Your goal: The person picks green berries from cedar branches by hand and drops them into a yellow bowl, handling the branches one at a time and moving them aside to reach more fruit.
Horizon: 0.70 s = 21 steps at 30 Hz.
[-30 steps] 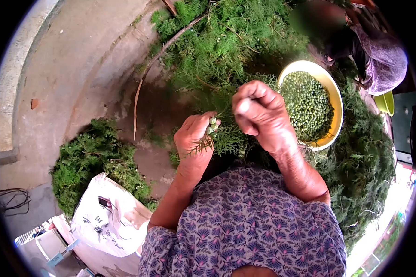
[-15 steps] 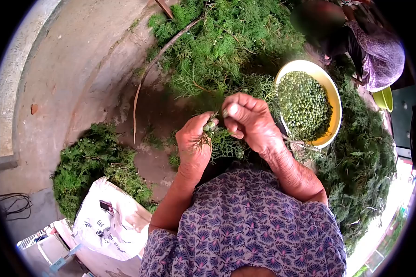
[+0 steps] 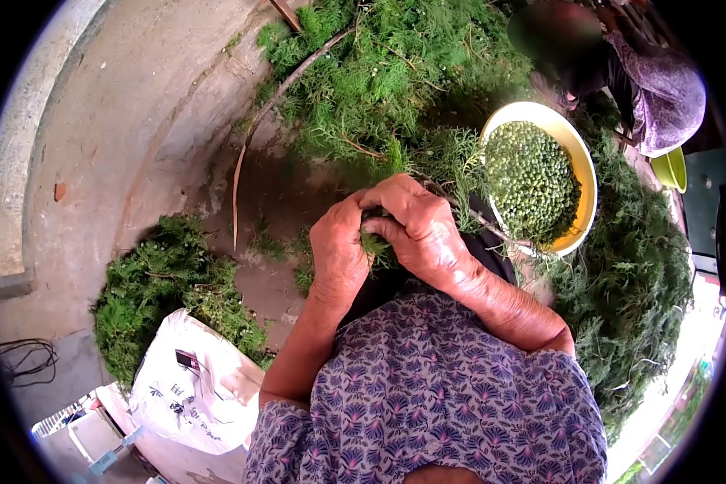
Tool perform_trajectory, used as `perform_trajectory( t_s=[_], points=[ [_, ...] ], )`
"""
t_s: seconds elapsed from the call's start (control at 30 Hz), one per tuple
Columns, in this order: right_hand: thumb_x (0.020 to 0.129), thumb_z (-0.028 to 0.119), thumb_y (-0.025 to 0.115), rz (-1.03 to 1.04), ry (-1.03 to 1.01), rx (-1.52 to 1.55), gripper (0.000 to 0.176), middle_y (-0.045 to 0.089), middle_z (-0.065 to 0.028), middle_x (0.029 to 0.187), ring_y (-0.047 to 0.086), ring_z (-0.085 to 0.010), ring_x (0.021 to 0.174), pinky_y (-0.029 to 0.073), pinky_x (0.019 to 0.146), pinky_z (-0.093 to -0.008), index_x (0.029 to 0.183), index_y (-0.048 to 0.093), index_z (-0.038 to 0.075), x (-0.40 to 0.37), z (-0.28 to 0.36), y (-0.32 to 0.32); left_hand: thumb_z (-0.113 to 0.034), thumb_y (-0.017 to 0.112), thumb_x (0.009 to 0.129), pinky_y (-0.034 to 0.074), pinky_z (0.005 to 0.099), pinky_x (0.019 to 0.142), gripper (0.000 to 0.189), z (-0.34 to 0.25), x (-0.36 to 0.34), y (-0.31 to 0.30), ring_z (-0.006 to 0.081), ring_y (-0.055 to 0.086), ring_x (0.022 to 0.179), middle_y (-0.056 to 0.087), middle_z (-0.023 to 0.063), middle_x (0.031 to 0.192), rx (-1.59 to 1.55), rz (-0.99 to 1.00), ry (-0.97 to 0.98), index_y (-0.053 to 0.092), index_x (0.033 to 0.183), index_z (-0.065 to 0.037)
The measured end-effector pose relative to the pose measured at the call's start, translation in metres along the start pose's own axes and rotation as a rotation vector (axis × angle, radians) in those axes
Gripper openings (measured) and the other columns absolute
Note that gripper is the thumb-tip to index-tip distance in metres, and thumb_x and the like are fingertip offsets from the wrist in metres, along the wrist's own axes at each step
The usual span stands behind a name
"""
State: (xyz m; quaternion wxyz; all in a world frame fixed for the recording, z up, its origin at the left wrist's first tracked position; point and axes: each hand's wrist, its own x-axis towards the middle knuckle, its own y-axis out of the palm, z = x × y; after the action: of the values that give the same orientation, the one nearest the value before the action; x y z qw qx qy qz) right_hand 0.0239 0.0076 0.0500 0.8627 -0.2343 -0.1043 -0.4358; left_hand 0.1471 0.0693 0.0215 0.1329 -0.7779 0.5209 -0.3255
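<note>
My left hand (image 3: 337, 246) is closed, its fingers curled round something green that is mostly hidden behind the knuckles. Against it, my right hand (image 3: 415, 218) is closed too, its fingertips touching the left at a green sprig (image 3: 373, 242). What my right fingers hold cannot be made out. A leafy green branch (image 3: 452, 165) lies just beyond my hands, its bare stem reaching toward the basin. To the right stands a yellow basin (image 3: 586, 173) holding many small green berries (image 3: 531, 181).
Piles of green branches lie ahead (image 3: 395, 73), at the right (image 3: 629, 266) and at the left (image 3: 161, 282). A white sack (image 3: 194, 387) lies at the lower left. Another person (image 3: 661, 89) sits at the upper right near a green container (image 3: 671, 169).
My right hand has moved left and down against my left hand. The berries seen between my left fingers are now hidden. The branch stem beside the basin shows more.
</note>
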Motion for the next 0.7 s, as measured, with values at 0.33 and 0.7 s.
perform_trajectory(
  t_s=[0.33, 0.7],
  points=[
    [0.078, -0.001, 0.056, 0.037, 0.071, -0.074, 0.015, 0.056, -0.0165, 0.081, 0.054, -0.0346, 0.079, 0.046, 0.067, -0.0388, 0.093, 0.057, -0.002, -0.001, 0.005, -0.003, 0.005, 0.056, 0.066, 0.048, 0.0385, 0.058, 0.029, -0.007, -0.004, 0.004, 0.0345, 0.059, 0.07, 0.06, 0.0161, 0.075, 0.146, -0.007, -0.032, 0.058, 0.095, -0.002],
    [0.076, 0.0, 0.063, -0.007, 0.068, -0.023, 0.016, 0.057, -0.0116, 0.08, 0.057, -0.0246, 0.072, 0.046, 0.066, -0.031, 0.092, 0.058, 0.001, -0.004, -0.007, 0.005, 0.01, 0.052, 0.066, 0.043, 0.0403, 0.051, 0.02, -0.005, -0.004, -0.001, 0.0392, 0.054, 0.061, 0.055, 0.0195, 0.068, -0.049, 0.026, -0.152, 0.057, 0.083, 0.0]
  ],
)
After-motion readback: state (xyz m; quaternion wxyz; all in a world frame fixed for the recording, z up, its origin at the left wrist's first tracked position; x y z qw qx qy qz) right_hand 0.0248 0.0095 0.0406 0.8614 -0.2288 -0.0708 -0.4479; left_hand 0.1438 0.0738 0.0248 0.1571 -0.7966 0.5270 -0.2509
